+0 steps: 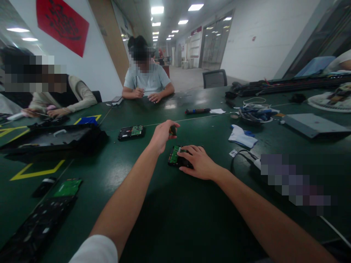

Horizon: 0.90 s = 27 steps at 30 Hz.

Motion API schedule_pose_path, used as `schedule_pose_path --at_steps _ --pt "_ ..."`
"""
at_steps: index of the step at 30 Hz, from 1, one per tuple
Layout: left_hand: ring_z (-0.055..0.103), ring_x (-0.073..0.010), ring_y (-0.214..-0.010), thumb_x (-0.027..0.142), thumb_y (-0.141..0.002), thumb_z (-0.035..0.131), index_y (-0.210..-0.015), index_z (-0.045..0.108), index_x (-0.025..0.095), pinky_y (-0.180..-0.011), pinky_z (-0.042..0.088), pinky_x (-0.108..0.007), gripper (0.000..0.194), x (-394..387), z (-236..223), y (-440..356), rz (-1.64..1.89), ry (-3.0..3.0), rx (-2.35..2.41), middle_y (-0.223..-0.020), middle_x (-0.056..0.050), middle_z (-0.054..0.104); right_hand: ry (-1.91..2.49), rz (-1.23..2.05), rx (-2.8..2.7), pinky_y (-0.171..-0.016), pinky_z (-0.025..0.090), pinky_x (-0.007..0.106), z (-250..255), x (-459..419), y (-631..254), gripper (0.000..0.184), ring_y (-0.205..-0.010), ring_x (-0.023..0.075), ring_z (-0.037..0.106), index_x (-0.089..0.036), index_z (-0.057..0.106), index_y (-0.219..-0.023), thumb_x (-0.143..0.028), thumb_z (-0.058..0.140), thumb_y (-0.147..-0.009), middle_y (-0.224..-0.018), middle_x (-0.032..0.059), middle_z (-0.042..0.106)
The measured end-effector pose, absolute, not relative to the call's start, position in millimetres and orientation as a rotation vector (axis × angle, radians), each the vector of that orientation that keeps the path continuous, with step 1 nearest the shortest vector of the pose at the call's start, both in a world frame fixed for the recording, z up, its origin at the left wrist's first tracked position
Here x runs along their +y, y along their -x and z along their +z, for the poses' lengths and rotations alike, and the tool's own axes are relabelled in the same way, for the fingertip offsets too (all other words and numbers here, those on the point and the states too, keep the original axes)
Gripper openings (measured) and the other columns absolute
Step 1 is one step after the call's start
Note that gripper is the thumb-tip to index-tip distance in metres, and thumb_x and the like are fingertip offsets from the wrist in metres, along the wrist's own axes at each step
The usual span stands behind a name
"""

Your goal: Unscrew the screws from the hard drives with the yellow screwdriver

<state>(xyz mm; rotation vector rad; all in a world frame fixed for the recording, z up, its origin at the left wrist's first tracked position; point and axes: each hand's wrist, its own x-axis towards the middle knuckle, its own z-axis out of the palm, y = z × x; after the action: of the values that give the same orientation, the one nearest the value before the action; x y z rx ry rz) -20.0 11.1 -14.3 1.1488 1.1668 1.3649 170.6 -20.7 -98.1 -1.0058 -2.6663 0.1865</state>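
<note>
Green board (173,156) under my spread right hand (199,160): I'd pin it firmly; my left hand (163,134) grips a small dark object (173,130).

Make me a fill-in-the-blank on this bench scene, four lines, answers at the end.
1. The hand that holds the small dark item is the person's ____ one.
2. The right hand is spread over a black device whose circuit board is ____.
3. In the picture, the white-and-blue glove lies to the ____ of both hands.
4. The wall sign at upper left is ____ with black writing.

Missing words: left; green; right; red.
</note>
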Motion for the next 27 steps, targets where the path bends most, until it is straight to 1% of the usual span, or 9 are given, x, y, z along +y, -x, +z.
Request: schedule_pose_path --at_steps 3,6,8,11,13,16,20,25,27 --pt "0.064 -0.0181 -0.074 0.036 -0.080 0.063 -0.085 0.064 0.017 -0.060 0.054 -0.026 0.019 9.2 -14.0 17.6 1.298 -1.051 1.082 -0.077 -0.006 0.067 1.005 0.181 -2.659 -0.112 0.036 0.061 -97.7 -21.2 -170.2 0.061 -0.141 0.0409 0.045 -0.023 0.058 -0.149 -0.055 0.063 -0.097 -0.155 0.0165 0.052" --pt "0.067 -0.0195 -0.077 0.036 -0.081 0.063 -0.085 0.059 0.018 -0.063 0.057 -0.030 0.018 8.4 -14.4 15.0 1.289 -0.991 1.044 -0.080 -0.007 0.068 1.007 0.182 -2.656 -0.112 0.036 0.060 -96.6 -22.0 -169.7 0.061 -0.140 0.0406 0.045 -0.023 0.058 -0.148 -0.054 0.064 -0.097 -0.154 0.0167 0.052" --pt "0.065 -0.0184 -0.077 0.035 -0.081 0.062 -0.083 0.061 0.018 -0.061 0.056 -0.028 0.018 8.3 -14.6 14.6 1.314 -1.049 1.064 -0.080 -0.006 0.066 1.008 0.185 -2.664 -0.112 0.036 0.060 -96.1 -22.1 -169.6 0.062 -0.141 0.0411 0.045 -0.021 0.058 -0.149 -0.054 0.064 -0.097 -0.155 0.0172 0.052" --pt "0.060 -0.0163 -0.073 0.034 -0.080 0.060 -0.077 0.067 0.016 -0.055 0.050 -0.023 0.019 8.0 -14.4 15.5 1.338 -1.189 1.114 -0.076 -0.005 0.062 1.012 0.188 -2.667 -0.112 0.036 0.061 -96.3 -21.7 -169.8 0.061 -0.141 0.0413 0.044 -0.022 0.057 -0.149 -0.053 0.064 -0.097 -0.155 0.0170 0.052" --pt "0.061 -0.0165 -0.073 0.034 -0.080 0.059 -0.078 0.069 0.016 -0.055 0.049 -0.023 0.021 7.9 -14.7 16.0 1.323 -1.211 1.117 -0.074 -0.005 0.062 1.011 0.189 -2.662 -0.112 0.037 0.062 -96.7 -21.4 -170.0 0.061 -0.141 0.0414 0.045 -0.023 0.058 -0.149 -0.054 0.064 -0.096 -0.155 0.0166 0.052" --pt "0.065 -0.0190 -0.074 0.035 -0.080 0.061 -0.083 0.064 0.017 -0.058 0.053 -0.026 0.019 8.8 -16.6 15.5 1.281 -1.132 1.070 -0.076 -0.007 0.068 1.005 0.179 -2.657 -0.112 0.037 0.061 -96.8 -21.5 -170.1 0.061 -0.141 0.0415 0.045 -0.023 0.058 -0.148 -0.054 0.064 -0.096 -0.155 0.0169 0.052" --pt "0.067 -0.0201 -0.076 0.036 -0.078 0.063 -0.083 0.058 0.019 -0.062 0.057 -0.030 0.019 10.0 -18.9 14.4 1.293 -1.081 1.035 -0.079 -0.008 0.070 1.001 0.177 -2.652 -0.111 0.037 0.061 -97.2 -21.8 -170.3 0.060 -0.141 0.0412 0.045 -0.023 0.059 -0.147 -0.054 0.064 -0.096 -0.155 0.0170 0.052" --pt "0.062 -0.0176 -0.075 0.035 -0.077 0.061 -0.075 0.066 0.016 -0.057 0.053 -0.025 0.019 6.7 -16.0 14.4 1.337 -1.250 1.085 -0.076 -0.006 0.063 0.992 0.189 -2.644 -0.111 0.036 0.061 -98.9 -20.5 -170.6 0.061 -0.141 0.0413 0.045 -0.025 0.058 -0.148 -0.054 0.064 -0.096 -0.154 0.0171 0.052" --pt "0.062 -0.0179 -0.074 0.036 -0.079 0.059 -0.078 0.068 0.016 -0.055 0.052 -0.024 0.022 5.1 -15.6 14.1 1.282 -1.275 1.066 -0.075 -0.007 0.064 0.994 0.190 -2.646 -0.111 0.037 0.061 -99.0 -20.3 -170.6 0.060 -0.141 0.0410 0.045 -0.024 0.058 -0.148 -0.055 0.064 -0.096 -0.154 0.0167 0.052"
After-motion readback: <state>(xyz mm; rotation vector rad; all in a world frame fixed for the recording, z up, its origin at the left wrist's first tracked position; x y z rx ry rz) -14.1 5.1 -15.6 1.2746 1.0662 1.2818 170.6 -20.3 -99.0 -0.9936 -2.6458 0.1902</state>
